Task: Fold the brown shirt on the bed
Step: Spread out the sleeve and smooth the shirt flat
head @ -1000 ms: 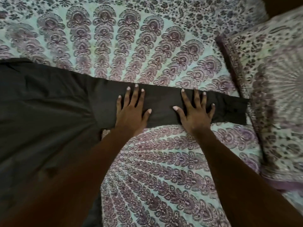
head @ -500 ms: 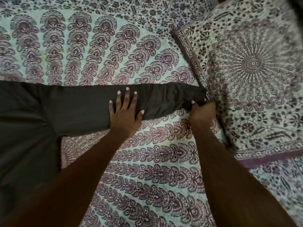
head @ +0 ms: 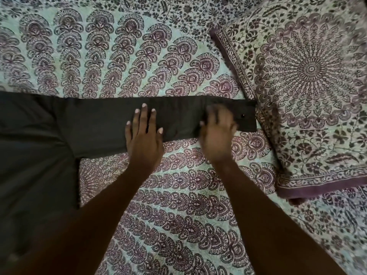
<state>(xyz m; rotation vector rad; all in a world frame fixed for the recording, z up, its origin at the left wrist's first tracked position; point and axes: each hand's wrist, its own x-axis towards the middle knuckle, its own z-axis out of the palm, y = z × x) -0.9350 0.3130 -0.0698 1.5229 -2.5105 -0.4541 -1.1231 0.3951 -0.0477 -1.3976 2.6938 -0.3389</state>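
Note:
The brown shirt [head: 35, 145] lies flat on the bed, its body filling the left side. One long sleeve [head: 103, 126] stretches right across the patterned bedspread, ending in a buttoned cuff [head: 245, 118] beside the pillow. My left hand [head: 144, 135] rests flat on the middle of the sleeve, fingers spread. My right hand [head: 217, 133] is blurred with motion, lying flat on the sleeve just left of the cuff, fingers apart, gripping nothing.
A patterned pillow [head: 309, 92] with a purple border lies at the right, touching the cuff's end. The bedspread [head: 178, 205] with purple paisley rows covers the rest of the bed.
My right hand has let go of the cuff end and now lies flat on the sleeve. The cuff has straightened out flat. My left hand has stayed pressed on the sleeve.

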